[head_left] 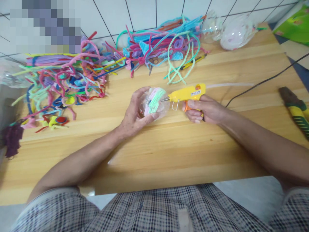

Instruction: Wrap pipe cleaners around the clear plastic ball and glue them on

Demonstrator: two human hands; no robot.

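My left hand [136, 112] is wrapped round a clear plastic ball [163, 111] above the middle of the wooden table. Strips of green, pink and lilac pipe cleaner [155, 100] cover part of the ball. In my right hand [205, 109] is a yellow glue gun [187, 93], held by its handle with fingers at the orange trigger. Its metal nozzle points left and is at the green strips; whether it touches them is hard to tell. A whitish glue stick [227, 84] sticks out from the gun's rear.
Tangled pipe cleaners [65, 77] spread over the left and back [164, 42]. Scissors [151, 66] and a yellow cutter [193, 62] lie there. Clear balls [235, 33] stand at the back right. Pliers [295, 111] lie far right, near a black cord [260, 82].
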